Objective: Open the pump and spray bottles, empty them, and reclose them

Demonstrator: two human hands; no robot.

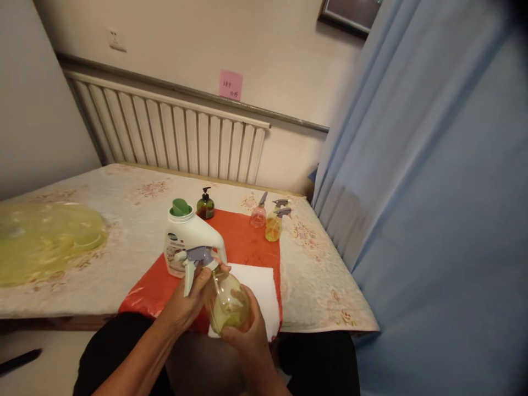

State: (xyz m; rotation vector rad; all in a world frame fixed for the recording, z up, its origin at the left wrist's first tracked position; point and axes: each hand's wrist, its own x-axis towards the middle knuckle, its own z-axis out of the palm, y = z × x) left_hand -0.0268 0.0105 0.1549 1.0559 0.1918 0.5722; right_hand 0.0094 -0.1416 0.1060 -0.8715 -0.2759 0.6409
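My left hand [192, 297] is closed around the neck of a clear yellowish spray bottle [227, 300], just under its grey and white trigger head. Lower down, my right hand [253, 330] grips the round body of the same bottle. It is tilted, with the trigger head toward the upper left. Behind my left hand stands a large white jug [190, 231] with a handle and a green spout insert in its open neck. Beneath the bottle lies a folded white cloth [264, 291] on a red sheet [256, 247].
A dark green pump bottle [205, 206], a pink spray bottle [258, 216] and two yellowish spray bottles [273, 226] stand farther back. A translucent yellow plastic item [49, 242] lies at left on the floral-covered bed [124, 192]. A blue curtain [424, 192] hangs at right.
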